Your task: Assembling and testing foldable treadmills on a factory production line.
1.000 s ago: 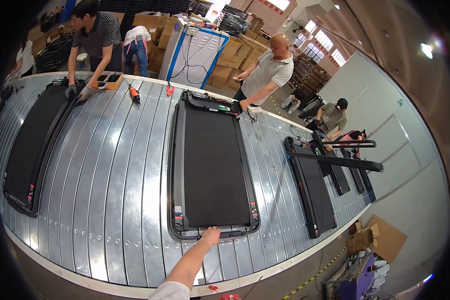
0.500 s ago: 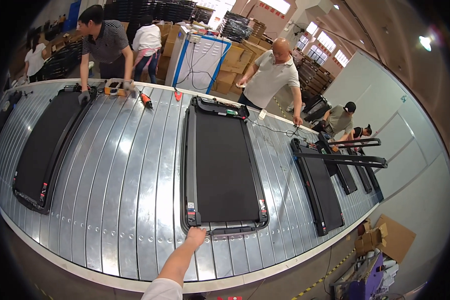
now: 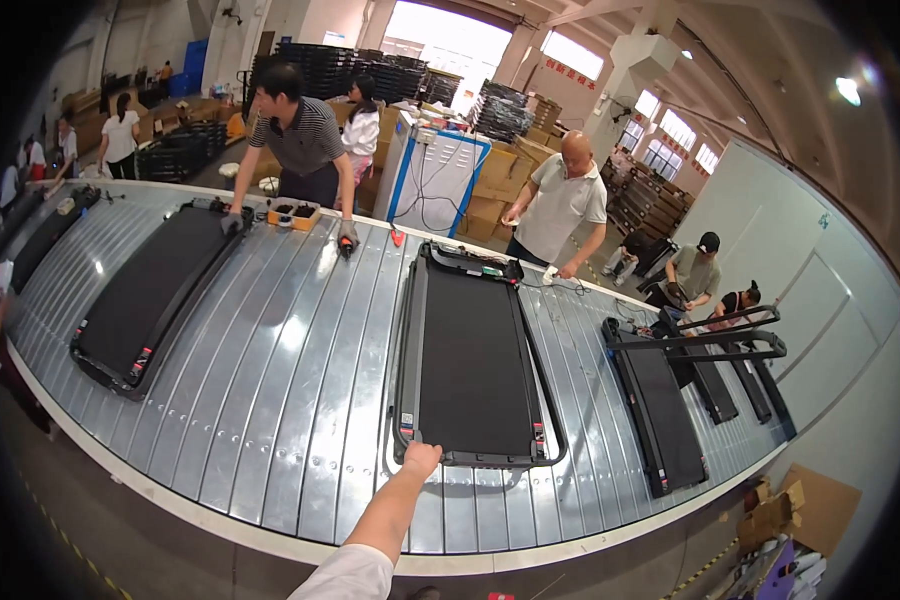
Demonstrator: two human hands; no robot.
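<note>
A flat black treadmill [image 3: 475,360] lies lengthwise on the ribbed metal conveyor [image 3: 290,400] in front of me. My left hand [image 3: 422,460] reaches out on a white-sleeved arm and grips the near end of the treadmill at its left corner. Its fingers are curled over the edge. My right hand is out of the picture. A thin black cable loops around the treadmill's near end and sides.
Another black treadmill [image 3: 155,290] lies to the left, and one with a raised handle frame [image 3: 670,390] to the right. A person in a striped shirt [image 3: 305,150] and a person in a light polo [image 3: 560,205] stand across the conveyor. Cardboard boxes [image 3: 780,510] sit at lower right.
My left hand has stayed on the treadmill's near end while the view swung left. The person in the striped shirt now leans both hands on the conveyor.
</note>
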